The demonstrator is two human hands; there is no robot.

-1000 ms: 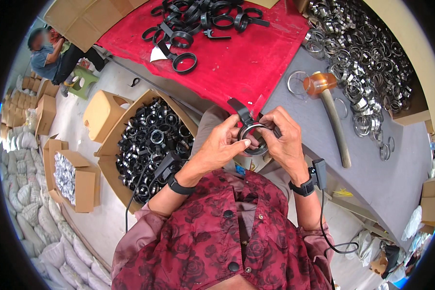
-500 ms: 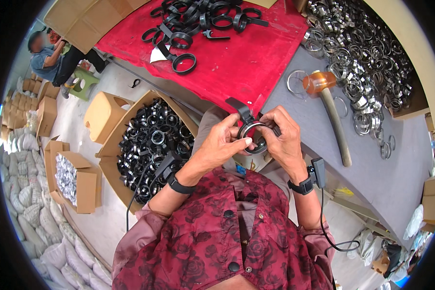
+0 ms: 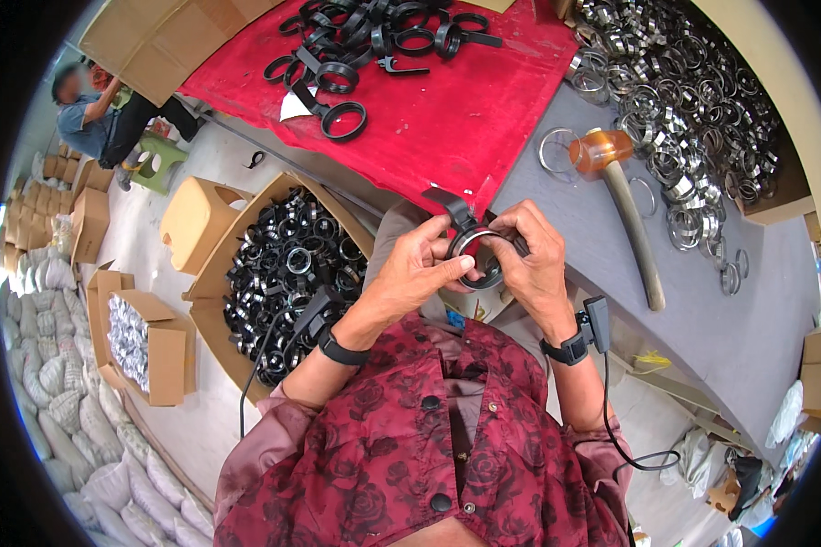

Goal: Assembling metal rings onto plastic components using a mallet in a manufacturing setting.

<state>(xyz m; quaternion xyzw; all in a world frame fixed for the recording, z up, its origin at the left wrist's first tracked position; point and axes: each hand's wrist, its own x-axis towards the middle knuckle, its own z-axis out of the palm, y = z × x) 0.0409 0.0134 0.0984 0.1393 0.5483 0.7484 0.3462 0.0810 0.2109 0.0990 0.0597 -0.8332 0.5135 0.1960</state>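
Between my two hands, just off the near edge of the red cloth, is a black ring with a flat handle [image 3: 460, 211] and a shiny metal band at its rim. My left hand [image 3: 421, 260] grips its left side, thumb along the rim. The fingers of my right hand [image 3: 531, 258] are closed on the right side, with the thumb pressed at the ring's inner edge. The handle points up and away from me. My fingers hide part of the ring. Similar black rings [image 3: 344, 120] lie on the red cloth [image 3: 447, 109] farther off.
On the grey table at right lie a mallet with an orange head [image 3: 600, 151], loose metal rings [image 3: 556, 152] and a heap of metal rings [image 3: 666, 118]. At left stand a carton of black rings [image 3: 287, 273], a beige stool [image 3: 192, 223] and stacked sacks [image 3: 73, 410]. Another person [image 3: 87, 118] sits far left.
Both hands keep the same grip on the ring, with barely any movement. The whole view has shifted slightly.
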